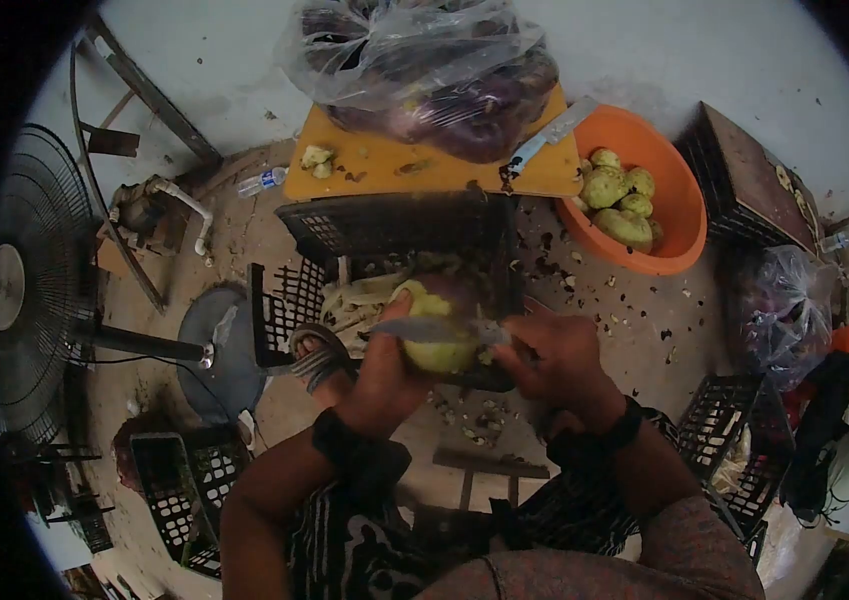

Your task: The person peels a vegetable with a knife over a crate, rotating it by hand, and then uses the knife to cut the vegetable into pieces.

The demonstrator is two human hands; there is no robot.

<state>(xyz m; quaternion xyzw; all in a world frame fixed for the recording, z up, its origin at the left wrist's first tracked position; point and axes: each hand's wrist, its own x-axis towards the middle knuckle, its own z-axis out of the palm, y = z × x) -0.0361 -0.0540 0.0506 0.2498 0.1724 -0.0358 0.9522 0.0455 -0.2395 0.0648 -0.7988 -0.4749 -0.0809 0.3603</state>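
Note:
My left hand (384, 375) is closed around the left side of a partly peeled, round purple-skinned vegetable (434, 354), which looks like a kohlrabi. Pale green flesh shows on its front and left, while purple skin remains at the upper right. In my right hand (564, 362) is a knife (419, 329), its blade lying across the vegetable and pointing left. The fingers hide most of the knife's handle. Under the vegetable stands a black plastic crate (276, 312) with pale peelings (359, 304) in it.
A yellow board (374, 165) carries a bag of purple vegetables (444, 105) and a second knife (549, 138). Right of it, an orange basin (679, 215) holds several peeled vegetables (609, 187). A fan (34, 290) stands at left. Scraps litter the floor (634, 335).

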